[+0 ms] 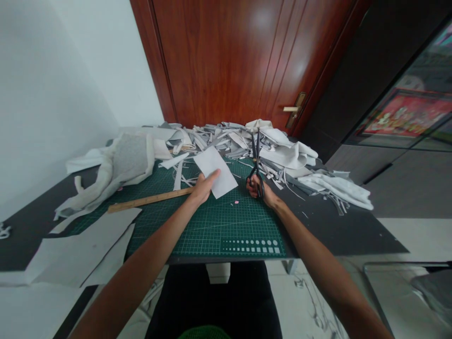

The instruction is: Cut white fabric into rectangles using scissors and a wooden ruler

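My left hand (pixel 205 186) pinches a white rectangular piece of fabric or paper (pixel 216 170), thumb on top, above the green cutting mat (pixel 212 230). I cannot tell which material it is. In my right hand (pixel 260 188) is a pair of black scissors (pixel 255 157), fingers through the handles. The blades point away from me and stand slightly apart, to the right of the white piece and not touching it. A wooden ruler (pixel 151 199) lies on the mat, its right end reaching my left hand. A small pink scrap (pixel 236 202) rests between my hands.
Heaped strips and offcuts (pixel 226 136) line the table's back edge. A bundle of grey and white cloth (pixel 130 155) lies at the left, with large flat white sheets (pixel 88 245) nearer me. More white cloth (pixel 339 188) sits at the right. A wooden door (pixel 226 61) stands behind.
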`<state>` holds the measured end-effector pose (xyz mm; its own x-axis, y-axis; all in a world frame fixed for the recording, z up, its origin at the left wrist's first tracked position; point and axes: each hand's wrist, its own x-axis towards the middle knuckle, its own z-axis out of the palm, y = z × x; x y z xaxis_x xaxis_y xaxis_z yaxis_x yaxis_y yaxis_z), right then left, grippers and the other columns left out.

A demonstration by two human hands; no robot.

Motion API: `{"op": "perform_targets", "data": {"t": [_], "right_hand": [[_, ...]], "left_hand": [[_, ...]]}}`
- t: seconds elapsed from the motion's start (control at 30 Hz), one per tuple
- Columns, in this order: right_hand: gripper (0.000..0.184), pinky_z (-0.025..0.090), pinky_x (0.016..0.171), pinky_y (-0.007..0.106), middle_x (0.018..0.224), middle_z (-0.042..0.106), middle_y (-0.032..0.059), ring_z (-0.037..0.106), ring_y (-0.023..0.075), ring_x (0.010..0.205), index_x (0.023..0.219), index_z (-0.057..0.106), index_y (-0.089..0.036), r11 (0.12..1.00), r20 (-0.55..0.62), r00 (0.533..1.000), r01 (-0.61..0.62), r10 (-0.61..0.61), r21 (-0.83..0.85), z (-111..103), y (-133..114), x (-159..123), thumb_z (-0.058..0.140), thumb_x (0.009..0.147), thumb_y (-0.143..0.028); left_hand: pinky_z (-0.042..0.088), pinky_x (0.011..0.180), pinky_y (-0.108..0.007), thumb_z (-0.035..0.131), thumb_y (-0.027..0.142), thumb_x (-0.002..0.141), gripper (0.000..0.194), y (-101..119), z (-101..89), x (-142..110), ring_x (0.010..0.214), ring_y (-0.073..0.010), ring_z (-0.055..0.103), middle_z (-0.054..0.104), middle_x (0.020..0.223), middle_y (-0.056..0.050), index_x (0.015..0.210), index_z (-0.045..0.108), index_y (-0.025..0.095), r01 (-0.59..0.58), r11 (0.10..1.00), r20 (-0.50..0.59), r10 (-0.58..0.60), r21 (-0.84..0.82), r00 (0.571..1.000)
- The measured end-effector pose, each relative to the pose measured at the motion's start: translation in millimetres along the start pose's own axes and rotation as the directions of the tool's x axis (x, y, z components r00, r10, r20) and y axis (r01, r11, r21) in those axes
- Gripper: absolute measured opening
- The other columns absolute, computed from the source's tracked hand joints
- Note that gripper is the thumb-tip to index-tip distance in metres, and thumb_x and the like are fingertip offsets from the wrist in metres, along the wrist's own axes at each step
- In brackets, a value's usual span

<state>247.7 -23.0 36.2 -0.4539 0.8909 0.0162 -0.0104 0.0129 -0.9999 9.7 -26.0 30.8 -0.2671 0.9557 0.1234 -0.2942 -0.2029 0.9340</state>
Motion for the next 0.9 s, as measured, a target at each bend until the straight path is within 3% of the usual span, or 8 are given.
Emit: {"op": "perform_targets", "data": {"t": [0.2,0.33,0.47,0.67,0.9], "right_hand": [[0.057,0.045,0.064,0.028,0.074,0.051,-0.0009,0.047,0.0164,0.068,0.084,0.054,-0.024,0.934,0.087,0.986,0.163,-0.142,-0.317,-6,6,0,0.049,0.09,-0.08],[0.049,0.048,0.076,0.03,0.08,0.057,-0.0009,0.054,0.017,0.076,0.081,0.054,-0.023,0.867,0.156,0.973,0.222,-0.169,-0.446,-2,10,1,0.056,0.091,-0.071],[0.043,0.044,0.074,0.029,0.08,0.059,-0.0018,0.054,0.0174,0.075,0.084,0.056,-0.023,0.806,0.191,0.968,0.244,-0.166,-0.539,0,12,3,0.056,0.092,-0.066],[0.033,0.038,0.068,0.028,0.077,0.056,-0.003,0.051,0.0163,0.07,0.084,0.053,-0.023,0.731,0.139,0.973,0.23,-0.184,-0.643,-8,11,3,0.055,0.093,-0.054],[0.03,0.037,0.066,0.027,0.076,0.056,-0.0031,0.05,0.0156,0.069,0.085,0.053,-0.023,0.683,0.145,0.962,0.265,-0.23,-0.681,-13,13,3,0.056,0.092,-0.052]], "left_hand": [[0.06,0.101,-0.04,0.084,0.04,0.079,0.036,1,-15.6,19,0.112,-0.0291,0.074,0.08,0.109,-0.012,0.102,0.072,0.015,-0.172,0.978,-0.138,0.188,0.115,0.972],[0.06,0.101,-0.042,0.084,0.041,0.08,0.034,8,-26.0,25,0.111,-0.0302,0.074,0.08,0.106,-0.012,0.099,0.072,0.016,-0.244,0.944,-0.216,0.292,0.224,0.932],[0.06,0.102,-0.043,0.087,0.039,0.076,0.041,13,-29.8,24,0.11,-0.0297,0.075,0.079,0.111,-0.014,0.104,0.07,0.015,-0.289,0.926,-0.196,0.339,0.241,0.92],[0.058,0.106,-0.044,0.089,0.04,0.074,0.051,19,-29.4,18,0.114,-0.0285,0.073,0.078,0.113,-0.013,0.114,0.069,0.015,-0.349,0.902,-0.158,0.394,0.253,0.905],[0.06,0.103,-0.042,0.09,0.044,0.072,0.056,21,-27.4,15,0.112,-0.0288,0.074,0.079,0.111,-0.013,0.115,0.069,0.015,-0.366,0.895,-0.116,0.404,0.254,0.907]]}}
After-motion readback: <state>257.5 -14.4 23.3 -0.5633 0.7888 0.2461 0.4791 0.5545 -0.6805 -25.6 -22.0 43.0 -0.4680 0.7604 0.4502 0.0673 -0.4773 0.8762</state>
